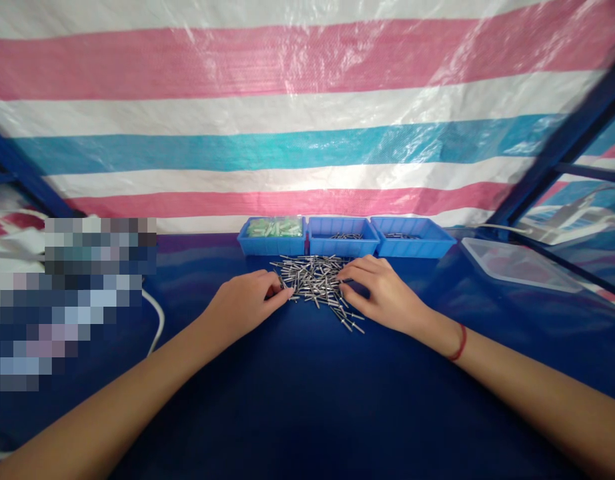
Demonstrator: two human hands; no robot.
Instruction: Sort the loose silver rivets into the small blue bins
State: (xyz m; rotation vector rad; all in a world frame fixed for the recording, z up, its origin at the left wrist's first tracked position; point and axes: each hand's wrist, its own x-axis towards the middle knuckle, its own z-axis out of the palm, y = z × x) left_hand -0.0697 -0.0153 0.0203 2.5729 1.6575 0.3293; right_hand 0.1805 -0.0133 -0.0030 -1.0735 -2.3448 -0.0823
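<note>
A loose pile of silver blind rivets (312,280) lies on the dark blue tabletop (307,400). At the pile's left edge is my left hand (250,300), its fingers curled in and its thumb close to them. What sits in that pinch, if anything, is too small to make out. My right hand (380,290) reaches in from the right, fingers bent over the edge of the pile. A gap shows between its thumb and fingertips, and rivets lie right beside them. Several rivets have spread out below the pile, near the right thumb.
Behind the pile stand three blue bins: the left bin (272,248) holds pale green pieces, the middle bin (343,245) and right bin (415,248) some rivets. A clear plastic lid (517,265) lies at right. A white cable (160,317) runs along the left.
</note>
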